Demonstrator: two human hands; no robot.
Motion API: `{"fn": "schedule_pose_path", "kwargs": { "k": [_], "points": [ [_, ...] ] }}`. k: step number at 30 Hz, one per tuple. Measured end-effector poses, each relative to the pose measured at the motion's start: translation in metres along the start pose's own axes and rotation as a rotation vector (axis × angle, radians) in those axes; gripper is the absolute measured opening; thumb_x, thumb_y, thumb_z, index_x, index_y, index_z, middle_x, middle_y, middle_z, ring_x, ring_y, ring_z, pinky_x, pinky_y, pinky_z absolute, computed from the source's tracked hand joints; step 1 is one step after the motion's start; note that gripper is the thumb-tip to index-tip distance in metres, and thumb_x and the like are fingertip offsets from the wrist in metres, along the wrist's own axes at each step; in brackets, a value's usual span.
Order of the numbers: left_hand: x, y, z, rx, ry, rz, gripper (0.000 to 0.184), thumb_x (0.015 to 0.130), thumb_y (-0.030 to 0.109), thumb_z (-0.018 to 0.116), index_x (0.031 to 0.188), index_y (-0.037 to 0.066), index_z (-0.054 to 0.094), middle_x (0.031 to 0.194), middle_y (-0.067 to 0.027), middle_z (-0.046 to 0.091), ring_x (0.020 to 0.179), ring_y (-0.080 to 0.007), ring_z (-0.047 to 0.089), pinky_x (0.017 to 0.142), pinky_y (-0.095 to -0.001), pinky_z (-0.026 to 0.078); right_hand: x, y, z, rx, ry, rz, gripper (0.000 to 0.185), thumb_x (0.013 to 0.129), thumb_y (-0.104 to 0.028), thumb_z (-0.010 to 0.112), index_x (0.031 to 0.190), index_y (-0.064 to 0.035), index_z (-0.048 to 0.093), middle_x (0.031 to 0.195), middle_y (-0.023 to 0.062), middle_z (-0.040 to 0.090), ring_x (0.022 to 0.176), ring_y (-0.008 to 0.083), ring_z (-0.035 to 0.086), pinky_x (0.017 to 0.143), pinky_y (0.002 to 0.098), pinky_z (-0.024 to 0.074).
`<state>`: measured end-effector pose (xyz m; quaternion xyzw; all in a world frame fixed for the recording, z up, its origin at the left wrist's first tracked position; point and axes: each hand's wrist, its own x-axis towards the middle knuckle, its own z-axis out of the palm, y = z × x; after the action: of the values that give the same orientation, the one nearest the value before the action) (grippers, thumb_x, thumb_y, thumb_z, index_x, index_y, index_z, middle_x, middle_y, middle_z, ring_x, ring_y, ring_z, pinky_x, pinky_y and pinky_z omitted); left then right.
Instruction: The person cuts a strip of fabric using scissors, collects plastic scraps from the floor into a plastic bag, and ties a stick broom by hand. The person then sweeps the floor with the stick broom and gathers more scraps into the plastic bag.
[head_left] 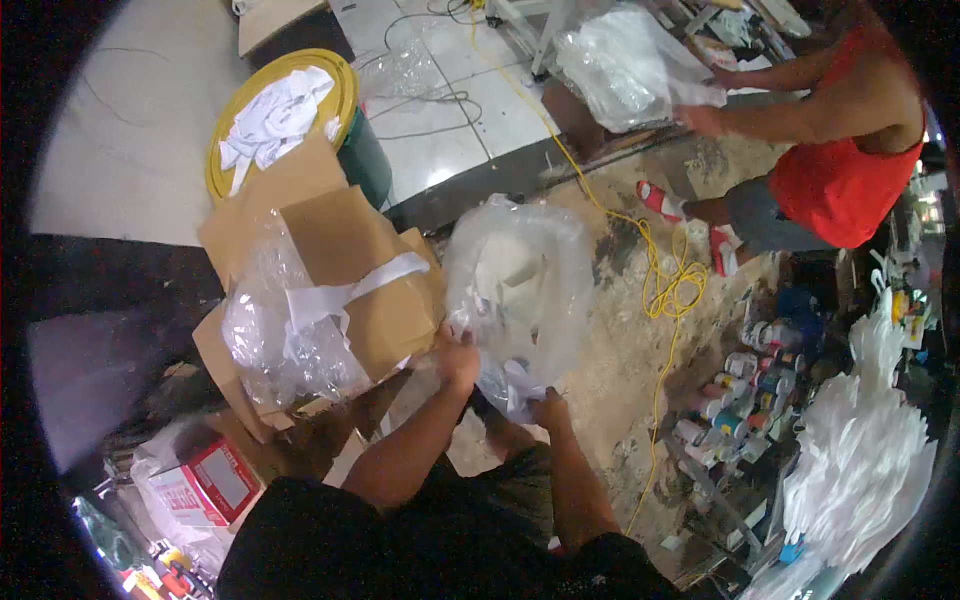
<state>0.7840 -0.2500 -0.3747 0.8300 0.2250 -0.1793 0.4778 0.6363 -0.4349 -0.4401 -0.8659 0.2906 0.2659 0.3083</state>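
A large clear plastic bag (570,250) hangs open in front of me, with white material (508,265) inside it. My left hand (458,360) is closed on the bag's near left edge, somewhat blurred. On the near right edge, my right hand (547,408) grips the gathered plastic. Left of the bag stands an open cardboard box (330,235) with crumpled clear plastic (265,330) and a white strip (355,290) on it.
A person in a red top (835,195) handles another plastic bag (625,70) at the upper right. A yellow cord (655,400) crosses the floor. Jars (735,395) stand at right, a green bin with yellow lid (345,85) behind the box, and a red-white box (215,485) lower left.
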Motion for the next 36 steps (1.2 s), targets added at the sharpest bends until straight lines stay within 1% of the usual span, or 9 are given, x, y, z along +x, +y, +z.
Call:
{"fn": "schedule_pose_path", "kwargs": {
  "k": [3, 6, 9, 12, 17, 19, 25, 33, 36],
  "points": [
    [-0.005, 0.016, 0.02, -0.032, 0.144, 0.089, 0.062, 0.083, 0.022, 0.055, 0.134, -0.001, 0.029, 0.133, -0.0291, 0.033, 0.125, -0.0372, 0.032, 0.106, -0.0373, 0.024, 0.008, -0.005, -0.01, -0.044, -0.098, 0.068, 0.041, 0.07, -0.033, 0.063, 0.096, -0.0014, 0.054, 0.091, 0.0273, 0.06, 0.089, 0.0456, 0.057, 0.077, 0.049, 0.0461],
    [-0.04, 0.057, -0.001, 0.114, 0.098, 0.461, 0.066, 0.082, 0.024, 0.057, 0.136, 0.002, 0.026, 0.136, -0.0292, 0.028, 0.129, -0.0375, 0.026, 0.107, -0.042, 0.019, 0.028, 0.013, -0.008, -0.779, -0.462, -0.53, 0.037, 0.075, -0.029, 0.059, 0.099, -0.0006, 0.054, 0.09, 0.0236, 0.063, 0.09, 0.0414, 0.058, 0.076, 0.0464, 0.0471],
    [-0.052, 0.059, 0.002, -0.031, -0.303, 0.372, 0.061, 0.082, 0.025, 0.057, 0.133, 0.002, 0.033, 0.135, -0.0277, 0.031, 0.128, -0.0374, 0.028, 0.106, -0.0422, 0.022, 0.033, 0.006, -0.017, -0.665, -0.017, -0.409, 0.036, 0.076, -0.023, 0.058, 0.103, 0.0015, 0.054, 0.089, 0.0162, 0.065, 0.093, 0.0346, 0.059, 0.074, 0.0417, 0.0481],
    [-0.07, 0.085, 0.022, 0.106, -0.382, 0.434, 0.06, 0.082, 0.026, 0.058, 0.131, 0.0, 0.036, 0.133, -0.0256, 0.036, 0.126, -0.0345, 0.033, 0.104, -0.0393, 0.026, 0.019, -0.078, -0.115, 0.776, -0.139, -0.039, 0.038, 0.074, -0.015, 0.06, 0.108, 0.001, 0.052, 0.091, 0.0179, 0.061, 0.1, 0.0366, 0.054, 0.08, 0.0386, 0.0469],
    [-0.059, 0.13, 0.088, -0.518, -0.498, -0.076, 0.052, 0.079, 0.029, 0.063, 0.12, 0.001, 0.048, 0.113, -0.0198, 0.055, 0.106, -0.0298, 0.053, 0.091, -0.0339, 0.04, 0.058, -0.076, -0.191, 0.59, -0.299, -0.403, 0.038, 0.08, -0.019, 0.057, 0.112, -0.0018, 0.049, 0.098, 0.0143, 0.058, 0.097, 0.0278, 0.056, 0.079, 0.0357, 0.0476],
    [-0.054, 0.16, 0.106, 0.03, -0.298, 0.131, 0.04, 0.079, 0.027, 0.062, 0.11, 0.002, 0.054, 0.101, -0.0197, 0.06, 0.093, -0.0302, 0.059, 0.081, -0.0355, 0.045, 0.111, -0.041, -0.178, 0.561, -0.43, -0.377, 0.038, 0.082, -0.021, 0.056, 0.114, -0.0031, 0.048, 0.101, 0.0119, 0.056, 0.097, 0.0236, 0.056, 0.079, 0.0346, 0.0482],
    [-0.029, 0.205, 0.256, -0.174, -0.042, 0.363, 0.031, 0.084, 0.026, 0.055, 0.102, 0.001, 0.057, 0.09, -0.0211, 0.06, 0.082, -0.0331, 0.06, 0.071, -0.0404, 0.046, 0.16, -0.012, -0.347, 0.847, -0.82, -0.415, 0.063, 0.071, -0.014, 0.068, 0.124, -0.0067, 0.035, 0.11, 0.0079, 0.051, 0.101, 0.0208, 0.054, 0.078, 0.0309, 0.0498],
    [-0.048, 0.395, 0.296, -0.251, -0.112, 0.546, 0.032, 0.087, 0.032, 0.047, 0.093, 0.001, 0.056, 0.088, -0.0216, 0.057, 0.082, -0.0358, 0.056, 0.073, -0.0437, 0.043, 0.179, -0.069, -0.505, 0.829, -0.855, -0.648, 0.034, 0.093, -0.034, 0.035, 0.107, -0.0072, 0.051, 0.086, 0.0051, 0.058, 0.072, 0.0117, 0.058, 0.061, 0.0227, 0.0478],
    [-0.014, 0.359, 0.316, 0.111, -0.012, 0.758, 0.034, 0.08, 0.029, 0.055, 0.1, 0.001, 0.053, 0.106, -0.0226, 0.047, 0.094, -0.0378, 0.047, 0.079, -0.0434, 0.04, 0.213, -0.054, -0.482, 1.354, -0.814, -0.061, 0.031, 0.09, -0.032, 0.044, 0.106, -0.0072, 0.054, 0.085, 0.0039, 0.059, 0.068, 0.015, 0.059, 0.053, 0.0238, 0.0447]
  ]
}}
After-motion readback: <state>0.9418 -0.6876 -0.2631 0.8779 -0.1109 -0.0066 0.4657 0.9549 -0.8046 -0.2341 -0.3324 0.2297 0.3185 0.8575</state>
